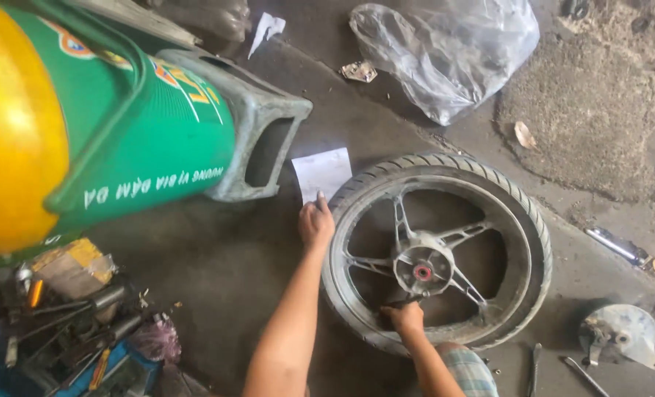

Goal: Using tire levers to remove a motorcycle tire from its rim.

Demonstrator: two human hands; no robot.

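Flat on the concrete floor (217, 279), a motorcycle wheel (436, 254) is lying with its tyre on. At its far-left edge the left hand (316, 223) is resting, fingers together on the tyre wall. At its near rim the right hand (404, 317) is closing around a dark tool, though how tightly cannot be told. Heavy and stiff, the wheel is probably best gripped at opposite sides of the rubber.

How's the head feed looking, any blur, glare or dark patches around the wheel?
Head view: even, flat daylight, no hard shadows; wheel and both hands, left hand and right hand, fairly sharp; slight glare on the plastic bag; tool pile dim and soft.
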